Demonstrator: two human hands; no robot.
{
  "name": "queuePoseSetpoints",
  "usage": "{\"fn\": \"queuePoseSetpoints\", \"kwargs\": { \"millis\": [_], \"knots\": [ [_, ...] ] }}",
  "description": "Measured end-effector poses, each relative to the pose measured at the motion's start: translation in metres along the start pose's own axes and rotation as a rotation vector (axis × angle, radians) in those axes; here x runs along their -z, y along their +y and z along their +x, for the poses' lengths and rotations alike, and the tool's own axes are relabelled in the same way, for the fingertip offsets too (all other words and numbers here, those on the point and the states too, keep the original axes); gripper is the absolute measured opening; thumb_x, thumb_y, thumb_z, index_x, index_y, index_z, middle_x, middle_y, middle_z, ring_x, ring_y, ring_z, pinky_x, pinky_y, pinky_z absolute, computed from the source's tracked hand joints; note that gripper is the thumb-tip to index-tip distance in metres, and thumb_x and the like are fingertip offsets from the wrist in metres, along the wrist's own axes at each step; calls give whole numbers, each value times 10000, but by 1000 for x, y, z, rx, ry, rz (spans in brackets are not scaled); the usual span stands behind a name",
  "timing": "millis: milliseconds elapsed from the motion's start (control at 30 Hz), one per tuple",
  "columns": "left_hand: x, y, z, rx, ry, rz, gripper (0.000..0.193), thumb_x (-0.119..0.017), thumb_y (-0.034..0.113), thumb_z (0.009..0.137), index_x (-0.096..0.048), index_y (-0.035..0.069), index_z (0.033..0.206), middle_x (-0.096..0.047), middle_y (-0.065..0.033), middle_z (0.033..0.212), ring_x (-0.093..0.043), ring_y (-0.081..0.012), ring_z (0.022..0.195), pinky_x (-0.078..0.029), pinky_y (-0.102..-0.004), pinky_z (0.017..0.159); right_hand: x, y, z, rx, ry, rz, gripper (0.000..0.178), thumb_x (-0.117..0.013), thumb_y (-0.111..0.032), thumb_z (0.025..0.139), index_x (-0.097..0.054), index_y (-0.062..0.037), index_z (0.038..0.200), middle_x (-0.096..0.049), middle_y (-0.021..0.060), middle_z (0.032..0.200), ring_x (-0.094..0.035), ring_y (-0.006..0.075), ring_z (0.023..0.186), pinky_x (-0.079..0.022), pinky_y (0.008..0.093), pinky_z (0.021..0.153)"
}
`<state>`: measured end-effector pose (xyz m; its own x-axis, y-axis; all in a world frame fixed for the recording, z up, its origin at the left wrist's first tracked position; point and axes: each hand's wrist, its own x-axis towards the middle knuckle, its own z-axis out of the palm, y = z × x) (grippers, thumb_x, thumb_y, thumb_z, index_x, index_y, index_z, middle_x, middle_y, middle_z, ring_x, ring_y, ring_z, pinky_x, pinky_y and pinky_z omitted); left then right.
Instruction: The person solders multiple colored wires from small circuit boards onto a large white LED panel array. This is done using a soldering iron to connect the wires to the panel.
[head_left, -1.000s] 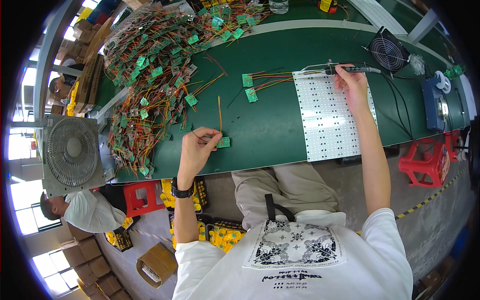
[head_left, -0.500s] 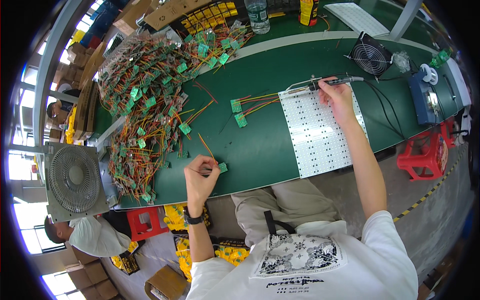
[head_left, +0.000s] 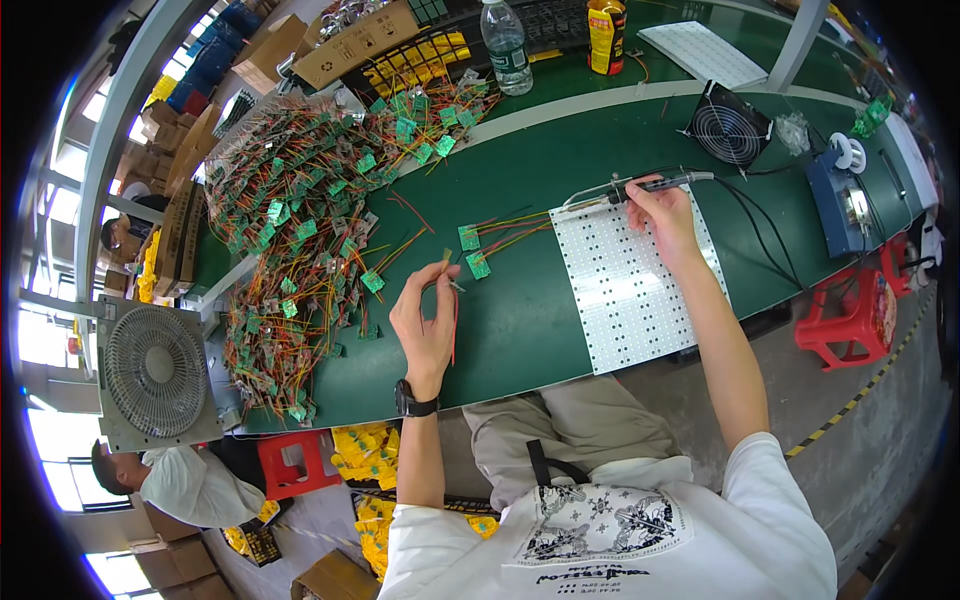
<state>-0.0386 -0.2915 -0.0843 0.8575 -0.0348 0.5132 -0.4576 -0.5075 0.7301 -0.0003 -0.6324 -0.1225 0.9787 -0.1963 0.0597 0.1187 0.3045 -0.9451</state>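
My left hand [head_left: 424, 318] is closed in a pinch on a small circuit board [head_left: 452, 283], held above the green tabletop with red wire hanging below it. The fingers partly hide this board. My right hand [head_left: 664, 226] grips a soldering iron [head_left: 655, 185], whose tip points left over the far edge of a white dotted panel [head_left: 630, 300]. Just beyond my left hand, two green circuit boards [head_left: 469, 237] lie on the table, their red and yellow wires stretching to the panel's far left corner.
A large heap of wired circuit boards [head_left: 290, 230] covers the table's left side. Toward the back right stand a small black fan [head_left: 732, 135], a solder spool [head_left: 848, 153] and a blue soldering station [head_left: 840, 205]. A water bottle [head_left: 507, 50] stands at the back. Cables trail from the iron.
My left hand has moved away from the front edge, up toward the two lying boards, carrying its circuit board, which is now turned differently. My right hand keeps nearly the same place over the panel.
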Motion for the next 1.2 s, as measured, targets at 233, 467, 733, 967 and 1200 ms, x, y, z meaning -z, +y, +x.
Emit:
{"fn": "queuePoseSetpoints", "kwargs": {
  "millis": [233,467,733,967,1200],
  "knots": [
    [-27,15,17,194,-486,-315,120,-573,5,955,-607,-59,1050,-710,-119,887,-687,-151,774,-543,-260,730,1,2,3,9,19,36,181,-710,-159,885,-645,-8,961,-639,67,717,-576,130,557,-409,253,500],
    [-57,28,34,187,-761,-250,169,-505,23,978,-577,-29,1121,-681,-97,906,-656,-161,724,-519,-291,644,3,3,3,34,65,-2,183,-712,-138,885,-645,-3,990,-648,75,738,-589,134,579,-423,253,518],
    [-89,14,25,-283,-601,280,123,-563,81,937,-609,-1,1015,-663,-145,844,-633,-345,672,-516,-391,585,1,7,2,35,43,-59,193,-710,-126,885,-636,1,1009,-645,74,739,-592,135,579,-423,254,519],
    [-70,25,37,77,-576,-534,116,-557,123,980,-576,9,991,-621,-80,779,-606,-154,617,-479,-289,525,5,7,3,17,80,-85,195,-703,-127,892,-643,1,1026,-649,71,748,-585,128,582,-416,257,524],
    [-76,-6,33,290,-774,-436,135,-555,119,968,-582,-13,986,-634,-71,786,-613,-124,630,-469,-283,534,3,8,4,0,60,-130,181,-694,-134,900,-646,-13,1026,-652,52,754,-577,119,578,-404,251,523]
  ]
}}
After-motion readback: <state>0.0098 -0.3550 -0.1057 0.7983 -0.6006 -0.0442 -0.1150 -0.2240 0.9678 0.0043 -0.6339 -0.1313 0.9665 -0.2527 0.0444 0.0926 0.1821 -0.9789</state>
